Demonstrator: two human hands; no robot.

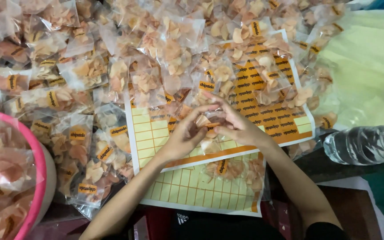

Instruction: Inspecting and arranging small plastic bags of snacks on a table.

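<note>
Both hands meet over a sticker sheet (pixel 263 120) with orange labels on a yellow backing. My left hand (pixel 184 135) and my right hand (pixel 235 124) together pinch a small clear bag of pale chips (pixel 204 122), fingertips touching at its top. An orange label shows between the fingers. A second, mostly peeled sticker sheet (pixel 187 189) lies nearer my body, with another chip bag (pixel 234 169) resting on it.
Several clear chip bags with orange labels (pixel 90 75) cover the surface at the back and left. A pink-rimmed basin (pixel 36 178) full of chip bags stands at the left edge. A clear plastic bottle (pixel 365 144) lies at the right beside a pale yellow cloth (pixel 365 66).
</note>
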